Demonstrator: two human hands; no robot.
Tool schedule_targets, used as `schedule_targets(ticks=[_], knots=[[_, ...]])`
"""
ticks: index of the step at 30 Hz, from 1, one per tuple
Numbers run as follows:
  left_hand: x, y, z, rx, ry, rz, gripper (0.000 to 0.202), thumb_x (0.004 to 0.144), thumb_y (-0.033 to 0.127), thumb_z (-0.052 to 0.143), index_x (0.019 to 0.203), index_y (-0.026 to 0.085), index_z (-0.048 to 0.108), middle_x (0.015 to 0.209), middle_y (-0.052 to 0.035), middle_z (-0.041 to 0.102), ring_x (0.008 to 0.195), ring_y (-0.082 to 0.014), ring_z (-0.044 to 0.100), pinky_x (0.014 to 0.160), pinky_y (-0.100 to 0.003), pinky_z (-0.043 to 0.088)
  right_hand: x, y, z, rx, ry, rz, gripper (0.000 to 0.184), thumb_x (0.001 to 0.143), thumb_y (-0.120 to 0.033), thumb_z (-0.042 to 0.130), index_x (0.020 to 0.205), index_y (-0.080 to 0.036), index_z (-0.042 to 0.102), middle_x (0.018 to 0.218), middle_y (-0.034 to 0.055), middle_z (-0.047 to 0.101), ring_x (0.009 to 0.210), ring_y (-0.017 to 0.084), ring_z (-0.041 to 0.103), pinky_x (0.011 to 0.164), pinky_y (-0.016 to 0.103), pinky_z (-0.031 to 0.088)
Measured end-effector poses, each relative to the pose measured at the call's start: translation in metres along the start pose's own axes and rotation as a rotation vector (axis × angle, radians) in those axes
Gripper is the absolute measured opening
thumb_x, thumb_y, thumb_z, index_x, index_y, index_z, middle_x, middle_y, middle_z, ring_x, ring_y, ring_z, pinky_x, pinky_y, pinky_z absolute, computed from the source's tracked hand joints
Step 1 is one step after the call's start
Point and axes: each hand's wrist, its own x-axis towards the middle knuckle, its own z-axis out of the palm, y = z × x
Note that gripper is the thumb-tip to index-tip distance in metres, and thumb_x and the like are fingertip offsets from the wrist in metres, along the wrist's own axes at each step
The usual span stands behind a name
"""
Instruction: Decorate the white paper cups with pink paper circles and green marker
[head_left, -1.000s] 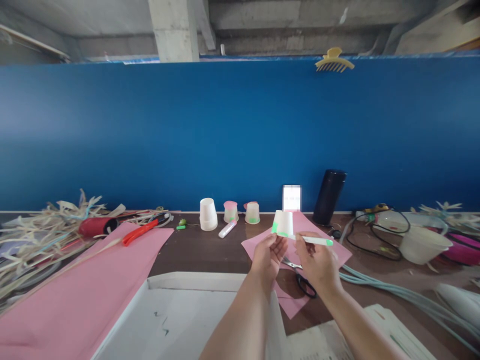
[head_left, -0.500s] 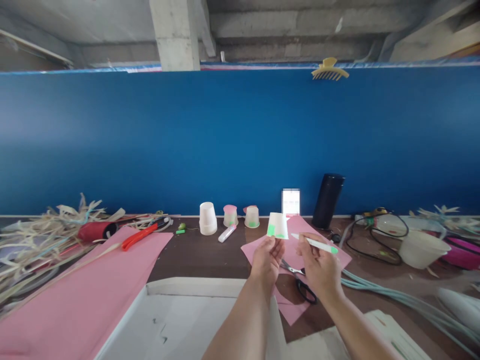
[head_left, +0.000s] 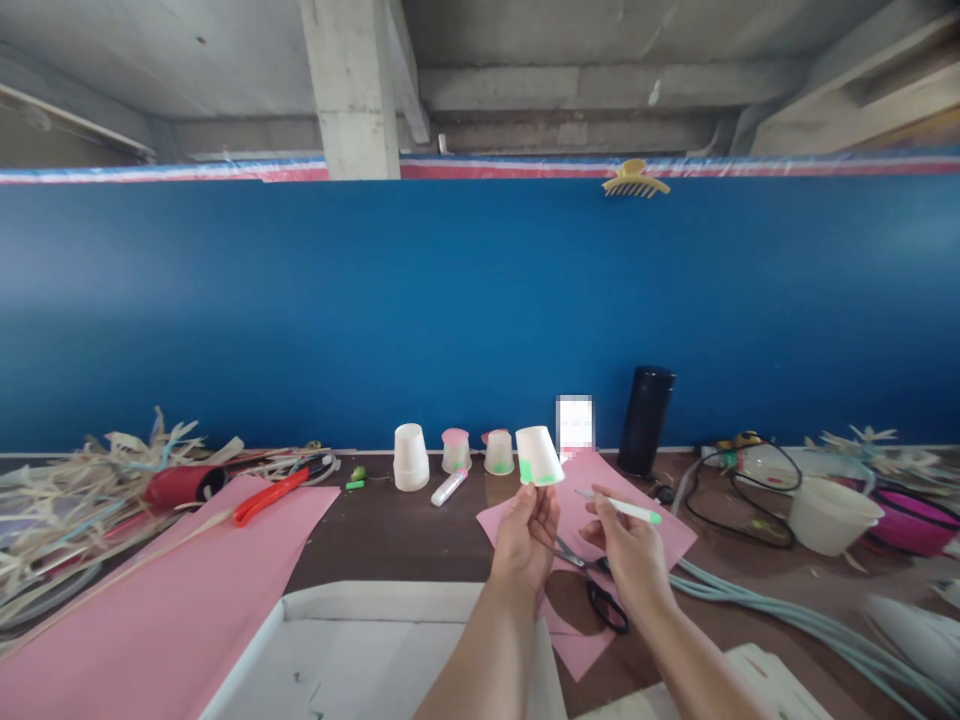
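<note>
My left hand [head_left: 525, 540] holds a white paper cup [head_left: 538, 452] upside down by its rim, tilted a little. Green patches of colour show along the cup's lower edge. In my right hand [head_left: 628, 540] is a white marker [head_left: 628, 509] with a green end, its tip pointing left and a short way from the cup. Below the hands, scissors [head_left: 606, 606] with black handles lie over pink paper [head_left: 589, 490]. Farther back stand two small cups with green marks, one with a pink top [head_left: 455, 452] and one beside it [head_left: 499, 455].
A stack of white cups [head_left: 411, 458], a pink-and-white marker [head_left: 449, 487] and a green cap [head_left: 355, 485] are left of centre. Behind stands a black cylinder [head_left: 646, 420]. A white tray [head_left: 375, 650] fills the front; red-handled pliers [head_left: 270, 497] lie left, pale blue cords [head_left: 795, 610] right.
The cup in my left hand has turned and tilted, showing more green along its edge. My right hand has drawn the marker slightly lower. The whole view has shifted a little.
</note>
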Motion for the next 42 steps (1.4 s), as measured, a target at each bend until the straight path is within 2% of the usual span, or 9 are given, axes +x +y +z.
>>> schedule_targets(ticks=[3,5,9,13,16,19,25,29,42], knots=[[-0.002,0.002,0.002,-0.019,0.000,-0.018,0.009,0.081,0.010,0.054,0.077,0.012,0.062,0.081,-0.0073,0.067,0.077,-0.0131,0.066,0.070,-0.021,0.054,-0.001,0.000,0.002,0.018,-0.019,0.002,0.053,0.069,-0.051,0.062,0.104,-0.012,0.062,0.073,0.0046,0.065,0.045,0.012,0.056,0.044,0.028,0.053],[-0.003,0.003,0.002,-0.033,-0.001,-0.024,0.009,0.082,0.010,0.054,0.077,0.012,0.062,0.080,-0.0069,0.067,0.077,-0.0130,0.066,0.069,-0.021,0.055,-0.002,-0.003,0.001,-0.046,-0.025,-0.034,0.052,0.070,-0.052,0.060,0.103,-0.011,0.062,0.070,0.0042,0.065,0.044,0.012,0.056,0.044,0.027,0.052],[-0.001,0.002,0.000,-0.053,-0.016,-0.038,0.007,0.081,0.010,0.055,0.079,0.011,0.062,0.079,-0.0071,0.068,0.076,-0.0132,0.066,0.070,-0.022,0.055,-0.010,-0.014,-0.004,-0.261,-0.029,-0.238,0.047,0.079,-0.051,0.052,0.105,-0.013,0.061,0.068,0.0035,0.065,0.050,0.014,0.060,0.049,0.026,0.050],[0.003,0.000,-0.006,-0.006,-0.017,-0.052,0.004,0.079,0.010,0.059,0.080,0.009,0.062,0.079,-0.0086,0.067,0.073,-0.0125,0.066,0.068,-0.020,0.054,-0.022,-0.024,-0.005,-0.359,-0.078,-0.474,0.038,0.086,-0.044,0.045,0.107,-0.016,0.058,0.071,0.0034,0.064,0.058,0.015,0.061,0.059,0.026,0.049],[0.004,-0.003,-0.008,0.037,-0.043,-0.062,0.007,0.078,0.012,0.060,0.083,0.009,0.063,0.081,-0.0101,0.068,0.074,-0.0129,0.066,0.068,-0.020,0.054,-0.025,-0.025,-0.005,-0.414,-0.135,-0.547,0.034,0.087,-0.042,0.044,0.105,-0.017,0.057,0.079,0.0058,0.066,0.063,0.016,0.062,0.062,0.027,0.050],[0.003,-0.004,-0.009,0.073,-0.057,-0.066,0.007,0.077,0.013,0.061,0.082,0.008,0.063,0.081,-0.0105,0.068,0.074,-0.0132,0.066,0.069,-0.020,0.054,-0.024,-0.023,-0.005,-0.463,-0.165,-0.550,0.033,0.087,-0.042,0.043,0.104,-0.017,0.057,0.085,0.0075,0.067,0.067,0.018,0.063,0.064,0.028,0.050],[0.002,-0.006,-0.010,0.118,-0.105,-0.062,0.007,0.076,0.014,0.062,0.080,0.009,0.062,0.080,-0.0103,0.067,0.074,-0.0132,0.065,0.072,-0.022,0.053,-0.022,-0.023,-0.006,-0.521,-0.183,-0.538,0.031,0.087,-0.041,0.042,0.101,-0.018,0.058,0.081,0.0051,0.067,0.063,0.016,0.063,0.062,0.025,0.048],[0.003,-0.007,-0.011,0.129,-0.125,-0.067,0.008,0.076,0.015,0.063,0.081,0.009,0.062,0.079,-0.0097,0.067,0.074,-0.0133,0.065,0.072,-0.022,0.053,-0.022,-0.022,-0.006,-0.558,-0.183,-0.570,0.032,0.087,-0.041,0.042,0.101,-0.017,0.059,0.082,0.0060,0.068,0.071,0.018,0.065,0.064,0.026,0.048],[0.003,-0.007,-0.009,0.135,-0.120,-0.063,0.008,0.077,0.014,0.061,0.081,0.007,0.062,0.079,-0.0109,0.066,0.075,-0.0144,0.065,0.075,-0.024,0.053,-0.019,-0.021,-0.004,-0.590,-0.188,-0.572,0.030,0.088,-0.039,0.042,0.101,-0.018,0.059,0.093,0.0076,0.069,0.071,0.018,0.066,0.065,0.025,0.049]])
